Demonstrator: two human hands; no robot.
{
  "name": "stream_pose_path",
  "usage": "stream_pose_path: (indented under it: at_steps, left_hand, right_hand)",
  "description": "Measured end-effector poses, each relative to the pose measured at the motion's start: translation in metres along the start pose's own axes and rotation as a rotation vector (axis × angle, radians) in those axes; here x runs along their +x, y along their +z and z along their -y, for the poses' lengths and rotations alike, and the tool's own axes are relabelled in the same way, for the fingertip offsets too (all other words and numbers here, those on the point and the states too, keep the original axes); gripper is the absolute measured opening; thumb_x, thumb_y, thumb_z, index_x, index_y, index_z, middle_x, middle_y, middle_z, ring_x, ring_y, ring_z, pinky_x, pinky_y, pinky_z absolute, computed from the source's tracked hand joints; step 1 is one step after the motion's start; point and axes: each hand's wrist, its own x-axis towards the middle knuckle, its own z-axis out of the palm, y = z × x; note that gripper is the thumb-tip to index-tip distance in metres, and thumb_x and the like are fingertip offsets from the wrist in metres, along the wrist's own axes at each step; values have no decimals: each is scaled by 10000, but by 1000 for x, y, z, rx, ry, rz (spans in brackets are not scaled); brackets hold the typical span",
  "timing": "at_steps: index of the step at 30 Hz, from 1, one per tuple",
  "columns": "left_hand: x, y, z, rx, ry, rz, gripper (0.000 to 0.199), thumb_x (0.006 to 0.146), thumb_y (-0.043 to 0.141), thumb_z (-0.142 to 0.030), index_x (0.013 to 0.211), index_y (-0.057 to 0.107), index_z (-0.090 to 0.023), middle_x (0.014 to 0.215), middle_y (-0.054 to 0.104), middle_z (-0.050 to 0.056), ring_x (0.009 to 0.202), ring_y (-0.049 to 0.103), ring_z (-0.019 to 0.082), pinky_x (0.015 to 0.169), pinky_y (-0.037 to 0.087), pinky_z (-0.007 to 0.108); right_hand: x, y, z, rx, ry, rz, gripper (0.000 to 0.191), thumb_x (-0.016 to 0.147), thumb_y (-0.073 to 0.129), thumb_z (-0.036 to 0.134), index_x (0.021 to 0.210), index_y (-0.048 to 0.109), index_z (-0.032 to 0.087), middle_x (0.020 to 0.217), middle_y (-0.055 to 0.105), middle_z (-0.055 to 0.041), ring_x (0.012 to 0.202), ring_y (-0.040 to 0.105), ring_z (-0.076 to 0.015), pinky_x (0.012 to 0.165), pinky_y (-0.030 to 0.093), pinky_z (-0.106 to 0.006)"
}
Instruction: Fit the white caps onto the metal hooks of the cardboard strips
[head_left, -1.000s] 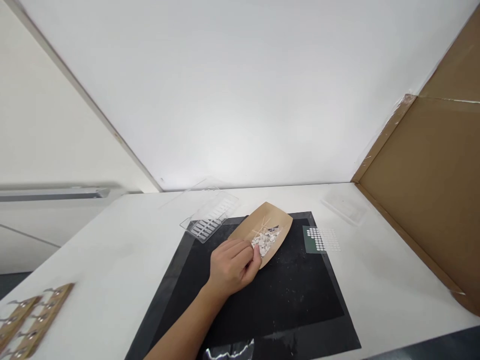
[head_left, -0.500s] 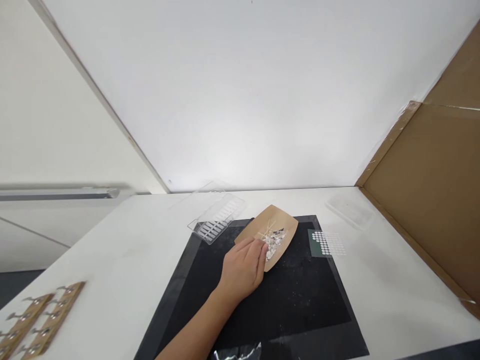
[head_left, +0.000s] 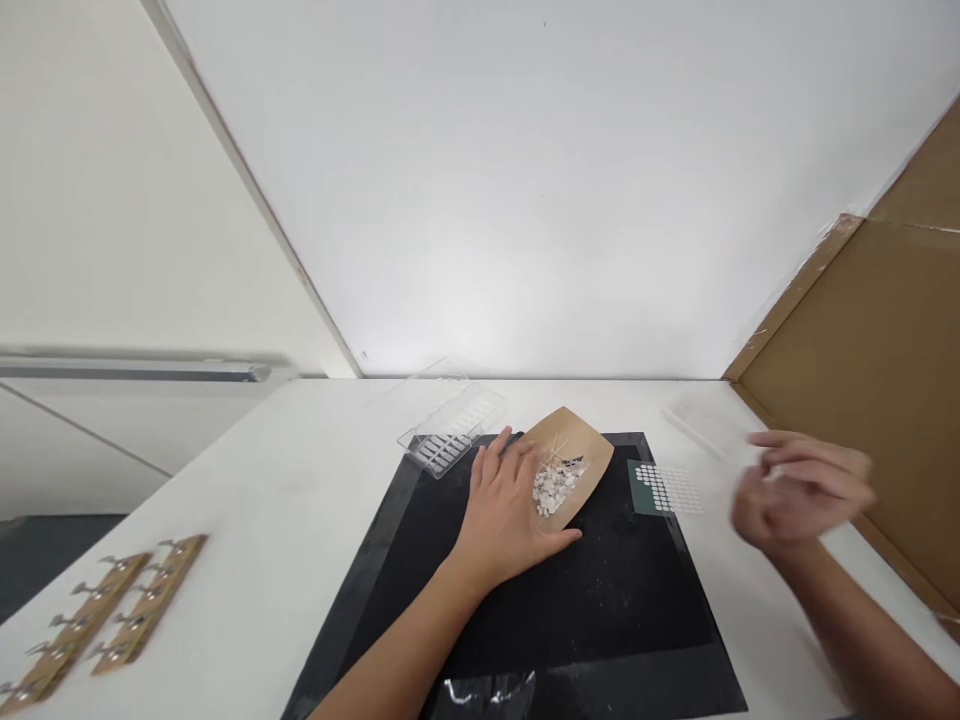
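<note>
My left hand [head_left: 501, 515] lies with spread fingers over the left edge of a brown paper tray [head_left: 596, 462], with nothing held in it. Small white pieces [head_left: 553, 488] fill the lower part of that tray, with thin pale sticks and a few dark bits above them. To the right, my right hand [head_left: 802, 492] is in the air, smeared by motion; its fingers look bent, and what they hold, if anything, cannot be made out. Nearest to it is a green card with rows of white dots [head_left: 664, 489].
A black mat [head_left: 570, 620] covers the middle of the white table [head_left: 255, 500]. Clear plastic trays [head_left: 450, 432] stand behind on the left, and a clear lid-like piece [head_left: 701, 425] at the right. Wooden strips with metal hooks [head_left: 146, 605] lie at the left; a cardboard wall [head_left: 862, 330] rises on the right.
My left hand has opened from a closed grasp at the white pieces and drawn back to the tray's left edge. My right hand has come into view from the right. The view has shifted slightly.
</note>
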Motion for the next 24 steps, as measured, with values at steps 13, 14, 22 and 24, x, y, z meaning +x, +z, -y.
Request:
stream_pose_path:
  at_steps: [13, 14, 22, 24]
  left_hand:
    - [1, -4, 1, -1, -4, -18, 667, 741, 895, -387, 1320, 592, -248, 1331, 664, 129, 1534, 370, 475, 1251, 311, 706]
    - [0, -3, 1, -4, -17, -19, 639, 755, 891, -357, 1310, 593, -249, 1311, 669, 123, 1519, 390, 465, 1241, 335, 696]
    - [0, -1, 6, -9, -57, 19, 665, 727, 958, -392, 1281, 608, -282, 1294, 667, 98, 1450, 450, 436, 1204, 344, 676]
    - [1, -1, 2, 3, -53, 12, 647, 754, 935, -484, 1277, 616, -274, 1298, 673, 110, 1436, 460, 442, 1194, 323, 683]
  right_hand:
    - [-51, 80, 6, 17, 11, 760, 405, 948, 609, 177, 1337, 504, 205, 1292, 601, -175, 1257, 604, -346, 1055, 563, -542]
    - [-53, 78, 2, 3, 55, 760, 428, 951, 609, 182, 1361, 489, 202, 1309, 586, -182, 1283, 585, -356, 1075, 550, -558]
    - [-66, 81, 3, 12, 88, 785, 500, 940, 598, 157, 1418, 467, 224, 1323, 550, -171, 1368, 515, -383, 1123, 505, -604]
    - [-66, 81, 6, 23, 81, 787, 485, 947, 591, 149, 1410, 469, 227, 1316, 539, -167, 1370, 509, -379, 1136, 494, -606]
